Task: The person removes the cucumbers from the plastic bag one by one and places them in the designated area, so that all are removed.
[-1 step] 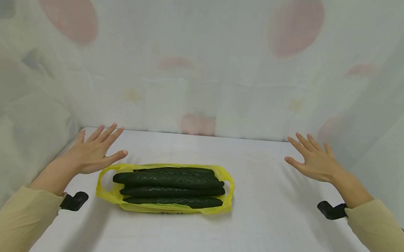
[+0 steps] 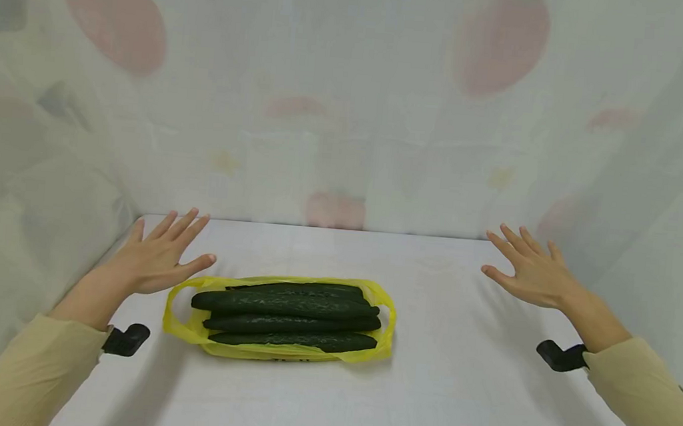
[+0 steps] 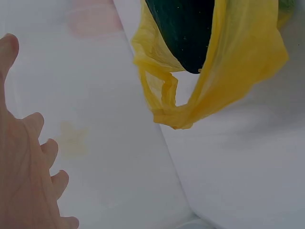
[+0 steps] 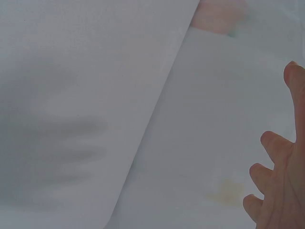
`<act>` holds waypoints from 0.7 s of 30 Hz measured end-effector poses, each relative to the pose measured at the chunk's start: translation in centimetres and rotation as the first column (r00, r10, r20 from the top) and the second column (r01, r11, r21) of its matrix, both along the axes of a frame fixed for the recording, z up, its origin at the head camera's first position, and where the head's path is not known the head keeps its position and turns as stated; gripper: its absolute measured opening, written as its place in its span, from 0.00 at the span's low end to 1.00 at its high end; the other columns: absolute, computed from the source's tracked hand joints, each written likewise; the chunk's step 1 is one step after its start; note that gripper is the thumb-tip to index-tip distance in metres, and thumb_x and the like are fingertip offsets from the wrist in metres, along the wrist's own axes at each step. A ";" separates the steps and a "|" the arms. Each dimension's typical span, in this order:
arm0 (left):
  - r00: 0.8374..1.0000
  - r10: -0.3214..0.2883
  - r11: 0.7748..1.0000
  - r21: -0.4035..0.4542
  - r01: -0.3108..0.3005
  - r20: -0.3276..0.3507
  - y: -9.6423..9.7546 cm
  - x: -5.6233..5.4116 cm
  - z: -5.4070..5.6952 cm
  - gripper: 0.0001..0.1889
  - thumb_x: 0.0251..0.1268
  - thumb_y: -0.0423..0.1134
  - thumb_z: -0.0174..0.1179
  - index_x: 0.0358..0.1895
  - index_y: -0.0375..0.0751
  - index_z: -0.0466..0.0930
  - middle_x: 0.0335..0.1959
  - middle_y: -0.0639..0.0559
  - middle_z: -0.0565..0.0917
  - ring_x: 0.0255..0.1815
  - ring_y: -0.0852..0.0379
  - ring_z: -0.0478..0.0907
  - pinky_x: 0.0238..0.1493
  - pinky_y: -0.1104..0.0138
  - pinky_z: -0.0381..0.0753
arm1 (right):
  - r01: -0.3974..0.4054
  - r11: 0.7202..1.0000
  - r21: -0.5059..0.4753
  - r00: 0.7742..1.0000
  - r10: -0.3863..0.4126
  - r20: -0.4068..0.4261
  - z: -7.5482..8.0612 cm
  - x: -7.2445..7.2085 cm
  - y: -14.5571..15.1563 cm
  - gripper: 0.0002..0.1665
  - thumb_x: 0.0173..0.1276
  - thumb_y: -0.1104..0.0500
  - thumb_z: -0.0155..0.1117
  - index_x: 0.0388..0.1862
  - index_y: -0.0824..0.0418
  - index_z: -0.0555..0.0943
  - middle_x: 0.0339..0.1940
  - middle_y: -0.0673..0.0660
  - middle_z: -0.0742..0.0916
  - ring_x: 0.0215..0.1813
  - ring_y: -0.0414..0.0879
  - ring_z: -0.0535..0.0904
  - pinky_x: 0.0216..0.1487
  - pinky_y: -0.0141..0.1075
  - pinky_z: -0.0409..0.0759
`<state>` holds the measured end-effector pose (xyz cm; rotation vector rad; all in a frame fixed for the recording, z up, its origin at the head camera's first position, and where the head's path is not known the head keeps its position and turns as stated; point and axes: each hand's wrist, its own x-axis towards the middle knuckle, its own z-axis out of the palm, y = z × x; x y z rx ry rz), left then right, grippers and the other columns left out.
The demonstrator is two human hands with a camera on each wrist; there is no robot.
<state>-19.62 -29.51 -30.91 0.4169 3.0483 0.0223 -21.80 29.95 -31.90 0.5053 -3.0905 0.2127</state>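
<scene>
Several dark green cucumbers (image 2: 286,304) lie side by side in a yellow plastic bag (image 2: 282,353) on the table, left of centre in the head view. My left hand (image 2: 154,258) is held up with fingers spread, its thumb near the bag's left handle. The left wrist view shows that handle loop (image 3: 174,119) and the end of one cucumber (image 3: 186,38), apart from the fingers. On the far right my right hand (image 2: 532,271) hovers over the table, fingers spread, holding nothing. Its shadow falls on the tabletop in the right wrist view.
The white table (image 2: 435,394) runs back to a pale curtain (image 2: 398,110) printed with fruit, which also hangs along both sides. Each wrist wears a black mount (image 2: 127,340) just past a beige sleeve (image 2: 34,363).
</scene>
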 end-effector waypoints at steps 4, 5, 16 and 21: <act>1.000 -0.002 1.000 0.004 0.002 0.001 0.1 0.0 0.0 0.44 0.63 0.69 0.35 0.74 0.50 0.32 0.75 0.43 0.36 0.72 0.33 0.36 0.59 0.31 0.24 | 0.004 1.000 0.004 1.000 -0.004 0.002 0.0 0.0 0.0 0.44 0.66 0.33 0.45 0.74 0.49 0.48 0.75 0.60 0.51 0.74 0.63 0.40 0.61 0.72 0.33; 1.000 -0.002 1.000 0.004 0.002 0.001 0.1 0.0 0.0 0.44 0.63 0.69 0.35 0.74 0.50 0.32 0.75 0.43 0.36 0.72 0.34 0.36 0.60 0.31 0.24 | 0.002 1.000 0.007 1.000 -0.002 0.004 0.0 0.0 0.0 0.44 0.66 0.33 0.45 0.74 0.48 0.47 0.75 0.60 0.50 0.74 0.63 0.40 0.61 0.72 0.33; 1.000 0.011 1.000 -0.008 -0.011 -0.015 0.0 0.1 -0.2 0.45 0.62 0.70 0.36 0.74 0.50 0.31 0.74 0.41 0.38 0.71 0.32 0.37 0.59 0.30 0.24 | -0.013 1.000 0.015 1.000 0.013 0.002 -0.1 -0.2 -0.4 0.45 0.66 0.32 0.44 0.75 0.49 0.46 0.75 0.60 0.49 0.74 0.63 0.39 0.60 0.72 0.32; 1.000 0.016 1.000 0.024 -0.015 -0.019 -0.2 0.3 -0.3 0.44 0.63 0.69 0.37 0.74 0.51 0.31 0.74 0.41 0.38 0.71 0.32 0.38 0.59 0.30 0.24 | -0.018 1.000 0.010 1.000 0.018 -0.001 -0.1 -0.2 -0.6 0.44 0.65 0.32 0.46 0.74 0.48 0.47 0.75 0.59 0.50 0.74 0.62 0.40 0.61 0.72 0.33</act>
